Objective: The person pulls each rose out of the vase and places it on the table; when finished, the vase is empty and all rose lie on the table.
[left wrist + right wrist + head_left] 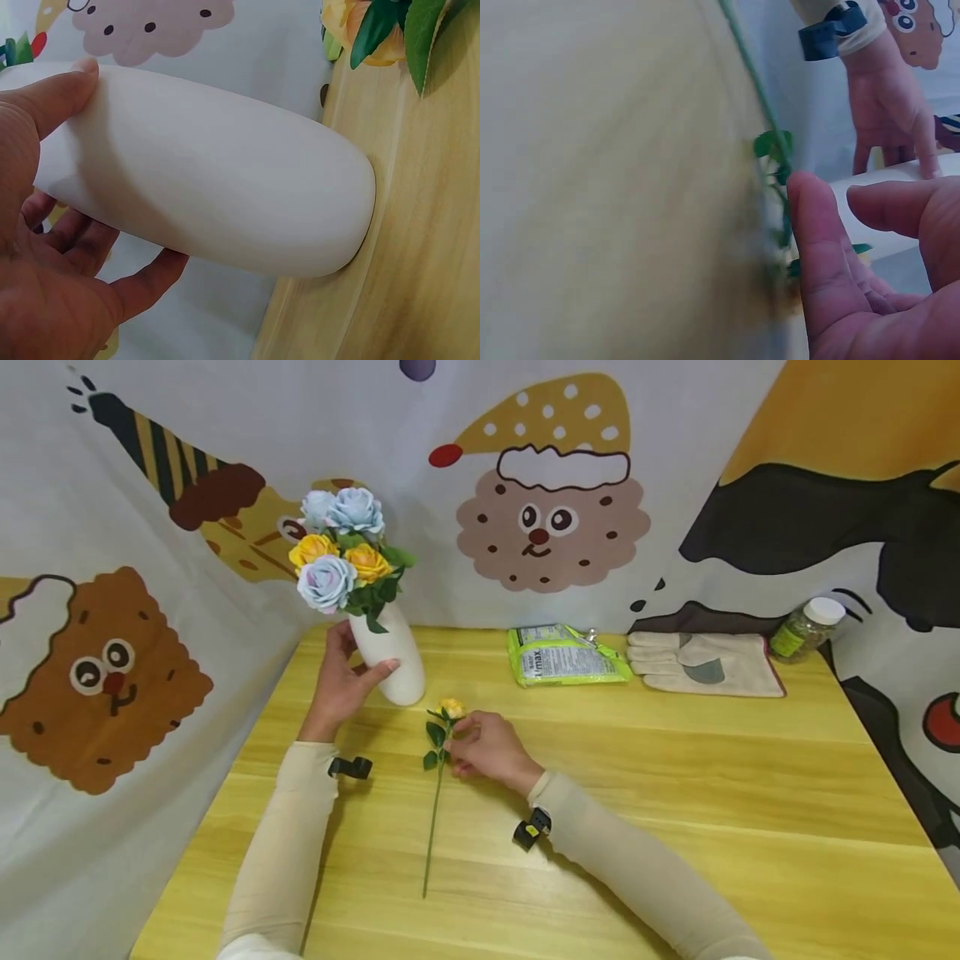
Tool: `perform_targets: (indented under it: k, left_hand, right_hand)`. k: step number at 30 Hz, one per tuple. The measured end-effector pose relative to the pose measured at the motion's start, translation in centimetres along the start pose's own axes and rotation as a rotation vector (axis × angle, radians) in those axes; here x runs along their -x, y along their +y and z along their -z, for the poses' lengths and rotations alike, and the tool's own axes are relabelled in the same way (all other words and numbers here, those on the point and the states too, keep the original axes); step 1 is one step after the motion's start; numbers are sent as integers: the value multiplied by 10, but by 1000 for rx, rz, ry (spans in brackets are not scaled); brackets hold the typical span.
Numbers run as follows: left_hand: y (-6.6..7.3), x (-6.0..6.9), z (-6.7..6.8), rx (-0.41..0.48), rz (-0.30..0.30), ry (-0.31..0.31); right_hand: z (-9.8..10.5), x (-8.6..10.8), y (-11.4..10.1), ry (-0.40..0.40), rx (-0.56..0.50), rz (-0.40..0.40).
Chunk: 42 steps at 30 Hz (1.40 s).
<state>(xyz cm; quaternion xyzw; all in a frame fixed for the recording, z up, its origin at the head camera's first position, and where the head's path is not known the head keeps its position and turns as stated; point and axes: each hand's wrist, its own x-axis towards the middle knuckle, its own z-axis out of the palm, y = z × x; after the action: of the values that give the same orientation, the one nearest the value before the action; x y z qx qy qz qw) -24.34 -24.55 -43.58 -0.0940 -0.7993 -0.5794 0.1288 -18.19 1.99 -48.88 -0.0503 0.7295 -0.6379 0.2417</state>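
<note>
A white vase (393,656) stands at the back left of the table, its base against the wood in the left wrist view. My left hand (341,681) grips it from the left, thumb across the front and fingers behind. Blue roses (327,583) and yellow roses (367,562) with green leaves fill its mouth. A single yellow rose (452,707) with a long green stem (433,827) lies in front of the vase. Beside its upper stem is my right hand (491,750). In the right wrist view, thumb and forefinger stand apart, with the stem (754,75) outside the gap; contact is unclear.
Along the back edge lie a green and grey packet (566,657), a pale work glove (708,664) and a white-capped jar (806,631). A cloth with cartoon prints (420,443) hangs behind the wooden table (675,793).
</note>
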Motion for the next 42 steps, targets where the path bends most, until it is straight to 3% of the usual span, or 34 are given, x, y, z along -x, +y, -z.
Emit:
perform_targets:
  k: [6, 16, 36, 42]
  left_hand:
    - [-4, -2, -2, -8, -3, -15]
    - [-3, -3, 1, -8, 10, -22]
    - [0, 1, 3, -17, 35, -15]
    - [3, -1, 1, -22, 26, -22]
  right_hand:
    - [1, 0, -20, 38, 80, 124]
    - [2, -7, -75, 83, 193, 381]
    - [-9, -19, -158, 127, 219, 616]
    - [-18, -29, -170, 162, 234, 597]
